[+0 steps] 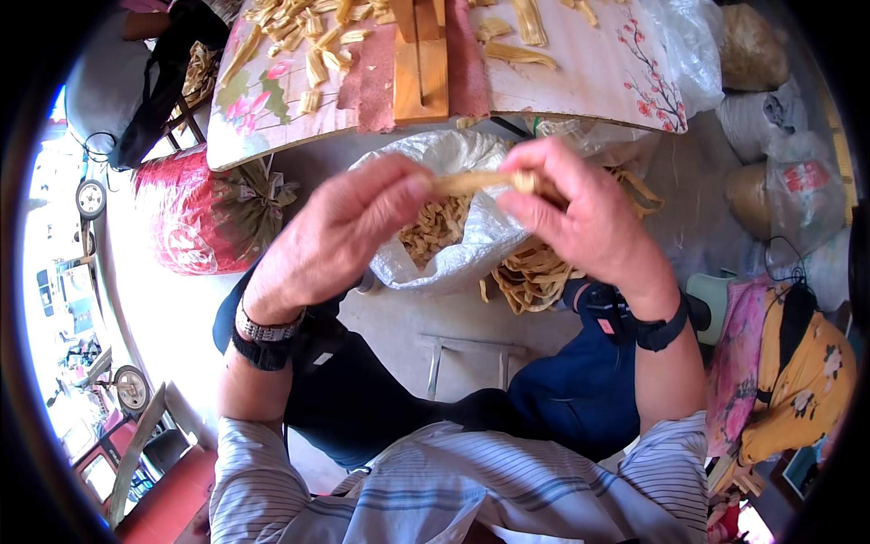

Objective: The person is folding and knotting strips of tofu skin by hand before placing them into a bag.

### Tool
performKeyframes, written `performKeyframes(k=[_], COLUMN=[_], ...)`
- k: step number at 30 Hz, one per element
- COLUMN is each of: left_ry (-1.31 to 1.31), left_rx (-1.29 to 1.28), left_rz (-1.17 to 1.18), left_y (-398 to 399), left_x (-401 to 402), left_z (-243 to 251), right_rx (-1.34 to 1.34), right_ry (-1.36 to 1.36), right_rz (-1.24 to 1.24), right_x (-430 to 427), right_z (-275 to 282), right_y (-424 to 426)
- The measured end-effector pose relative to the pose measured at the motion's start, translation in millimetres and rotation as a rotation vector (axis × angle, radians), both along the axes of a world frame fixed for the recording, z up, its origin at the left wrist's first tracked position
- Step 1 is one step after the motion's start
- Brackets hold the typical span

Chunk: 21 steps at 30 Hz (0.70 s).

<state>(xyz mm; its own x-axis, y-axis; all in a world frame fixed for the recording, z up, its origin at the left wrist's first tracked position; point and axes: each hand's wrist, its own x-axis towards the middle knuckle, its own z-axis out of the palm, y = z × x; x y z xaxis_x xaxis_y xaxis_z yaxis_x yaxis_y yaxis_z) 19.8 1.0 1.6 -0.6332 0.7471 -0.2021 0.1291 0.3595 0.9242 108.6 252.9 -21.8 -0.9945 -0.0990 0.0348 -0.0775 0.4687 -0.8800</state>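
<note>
Between my hands stretches a pale yellow dried strip [472, 182], which looks like bean-curd stick; it is blurred. My left hand [333, 231] pinches its left end between thumb and fingers. On the other side, my right hand [578, 211] grips the strip near a knobbly folded end, partly covered by the fingers. Below them stands an open white woven sack [401, 272] with short cut pieces [433, 234] inside. Long uncut strips [533, 279] lie in a heap beside the sack, under my right hand.
A floral-printed tabletop [578, 88] ahead carries a slotted wooden block [420, 81] on a red cloth, with scattered short pieces [312, 68]. A red wrapped bundle [183, 217] stands left, near another person [109, 88]. Plastic bags [805, 183] and yellow floral fabric [802, 381] are at right.
</note>
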Motion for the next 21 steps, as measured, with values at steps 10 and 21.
performKeyframes(k=[10, 21], left_ry=[0.343, 0.607], left_rx=[0.282, -0.073], left_rz=[0.5, 0.464], left_y=[25, 22], left_x=[-52, -74], left_z=[4, -24], right_rx=[0.217, 0.479], right_ry=[0.665, 0.373], right_rz=[-0.238, -0.305], right_x=[-76, -84], right_z=[4, -31], right_y=[-6, -5])
